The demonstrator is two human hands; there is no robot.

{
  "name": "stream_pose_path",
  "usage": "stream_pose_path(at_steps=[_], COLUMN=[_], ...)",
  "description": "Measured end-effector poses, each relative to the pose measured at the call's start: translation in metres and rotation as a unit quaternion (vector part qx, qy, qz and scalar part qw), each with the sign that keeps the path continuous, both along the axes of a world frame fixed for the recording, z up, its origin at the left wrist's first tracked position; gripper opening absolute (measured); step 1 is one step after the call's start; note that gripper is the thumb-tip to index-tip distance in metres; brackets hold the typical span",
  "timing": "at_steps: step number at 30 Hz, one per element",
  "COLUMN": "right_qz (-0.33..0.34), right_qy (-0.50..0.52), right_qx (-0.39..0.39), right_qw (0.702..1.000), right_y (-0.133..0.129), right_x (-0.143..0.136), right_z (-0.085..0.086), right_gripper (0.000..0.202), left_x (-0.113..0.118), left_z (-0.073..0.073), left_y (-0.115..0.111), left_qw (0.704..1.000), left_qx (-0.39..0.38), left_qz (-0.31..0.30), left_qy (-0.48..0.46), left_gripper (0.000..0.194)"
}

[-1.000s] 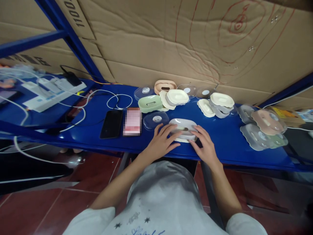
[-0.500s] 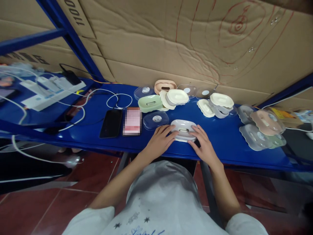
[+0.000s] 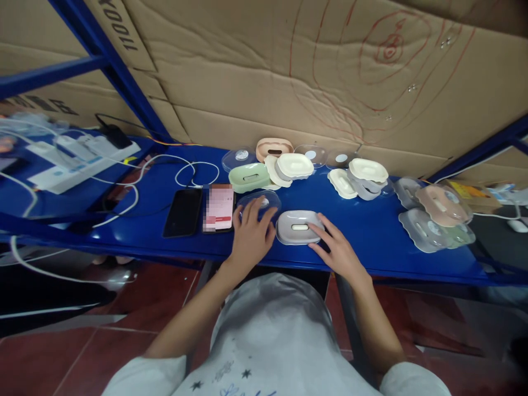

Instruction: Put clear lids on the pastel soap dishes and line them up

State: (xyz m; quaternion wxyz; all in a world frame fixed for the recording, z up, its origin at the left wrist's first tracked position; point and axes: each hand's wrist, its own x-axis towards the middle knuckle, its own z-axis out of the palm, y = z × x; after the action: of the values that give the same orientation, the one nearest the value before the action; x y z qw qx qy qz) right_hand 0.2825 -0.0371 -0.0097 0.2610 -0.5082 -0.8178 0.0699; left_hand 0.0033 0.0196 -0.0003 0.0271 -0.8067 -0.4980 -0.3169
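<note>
A pale grey oval soap dish point(image 3: 289, 234) with a slot in its middle rests near the front edge of the table. My right hand point(image 3: 335, 245) grips its right end, fingers over the top rim and thumb at the near side. To the left, my left hand point(image 3: 252, 231) is spread over a clear plastic lid point(image 3: 270, 199) with a round white label. Its fingers are apart and partly cover the lid; whether they touch it I cannot tell.
Behind are a green dish point(image 3: 247, 177), a peach dish point(image 3: 274, 148) and cream trays point(image 3: 295, 165). More cream and grey pieces point(image 3: 368, 170) lie right of centre, with lidded dishes point(image 3: 443, 206) at far right. Two phones point(image 3: 183, 212) and white cables point(image 3: 138, 179) lie left.
My left hand has let go of the grey soap dish and moved left over the clear lid. The dish has shifted slightly left, my right hand still at its right end.
</note>
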Motion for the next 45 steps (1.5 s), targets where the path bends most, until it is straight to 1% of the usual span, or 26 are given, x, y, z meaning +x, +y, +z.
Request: stream_pose_path(at_steps=[1, 3, 6, 9, 10, 11, 13, 15, 16, 18, 20, 22, 25, 27, 30, 35, 39, 45], right_qz=[-0.012, -0.030, -0.035, -0.039, -0.042, -0.045, -0.047, -0.041, -0.037, -0.034, -0.035, -0.035, -0.043, -0.051, -0.054, -0.046, -0.040, -0.027], right_qy=[0.003, 0.008, 0.011, 0.019, 0.024, 0.030, 0.040, 0.042, 0.041, 0.041, 0.047, 0.058, 0.078, 0.087, 0.090, 0.089, 0.109, 0.081], right_qx=[-0.008, -0.024, -0.044, -0.056, -0.058, -0.059, -0.058, -0.054, -0.049, -0.039, -0.032, -0.031, -0.029, -0.029, -0.033, -0.020, -0.020, -0.037], right_qw=[1.000, 0.999, 0.998, 0.997, 0.997, 0.997, 0.996, 0.997, 0.997, 0.998, 0.998, 0.997, 0.996, 0.995, 0.994, 0.995, 0.993, 0.996], right_y=[-0.001, -0.002, -0.002, -0.002, -0.002, -0.001, -0.001, -0.001, 0.000, 0.000, 0.000, 0.001, 0.000, 0.000, -0.001, -0.002, 0.000, 0.000], right_x=[-0.001, -0.002, -0.003, -0.004, -0.004, -0.005, -0.005, -0.004, -0.003, -0.002, -0.001, -0.001, 0.000, -0.001, -0.002, -0.001, 0.002, 0.003], right_z=[0.001, 0.004, 0.006, 0.007, 0.007, 0.007, 0.006, 0.005, 0.004, 0.002, 0.001, -0.001, -0.001, 0.001, 0.004, 0.006, 0.004, 0.005], right_gripper=[0.060, 0.067, 0.070, 0.075, 0.078, 0.081, 0.086, 0.085, 0.081, 0.075, 0.073, 0.075, 0.074, 0.070, 0.067, 0.067, 0.066, 0.070], left_x=[-0.003, -0.008, -0.012, -0.011, -0.009, -0.007, -0.001, 0.005, 0.008, 0.013, 0.016, 0.016, 0.014, 0.013, 0.011, 0.010, 0.010, 0.011], left_z=[-0.001, -0.003, -0.003, 0.001, 0.002, 0.003, 0.003, 0.002, 0.001, -0.001, -0.003, -0.006, -0.011, -0.014, -0.016, -0.017, -0.016, -0.017], left_y=[0.002, 0.008, 0.014, 0.013, 0.012, 0.009, 0.004, -0.002, -0.005, -0.008, -0.008, -0.006, -0.002, -0.001, -0.001, -0.002, 0.000, 0.002], left_qw=[1.000, 0.998, 0.996, 0.999, 1.000, 1.000, 0.994, 0.980, 0.973, 0.967, 0.968, 0.972, 0.981, 0.978, 0.971, 0.970, 0.968, 0.975], left_qx=[-0.009, -0.032, -0.044, -0.016, -0.006, 0.001, 0.007, 0.009, 0.007, -0.001, -0.011, -0.022, -0.060, -0.102, -0.135, -0.134, -0.125, -0.111], left_qz=[0.026, 0.041, 0.030, 0.021, 0.007, -0.020, -0.109, -0.197, -0.224, -0.245, -0.246, -0.231, -0.178, -0.163, -0.179, -0.200, -0.212, -0.187], left_qy=[0.010, 0.038, 0.065, 0.042, 0.025, 0.011, 0.006, 0.036, 0.053, 0.070, 0.054, 0.017, -0.049, -0.081, -0.087, -0.047, -0.052, -0.034], left_gripper=[0.043, 0.047, 0.040, 0.039, 0.039, 0.038, 0.036, 0.036, 0.037, 0.040, 0.043, 0.047, 0.064, 0.072, 0.065, 0.061, 0.059, 0.060])
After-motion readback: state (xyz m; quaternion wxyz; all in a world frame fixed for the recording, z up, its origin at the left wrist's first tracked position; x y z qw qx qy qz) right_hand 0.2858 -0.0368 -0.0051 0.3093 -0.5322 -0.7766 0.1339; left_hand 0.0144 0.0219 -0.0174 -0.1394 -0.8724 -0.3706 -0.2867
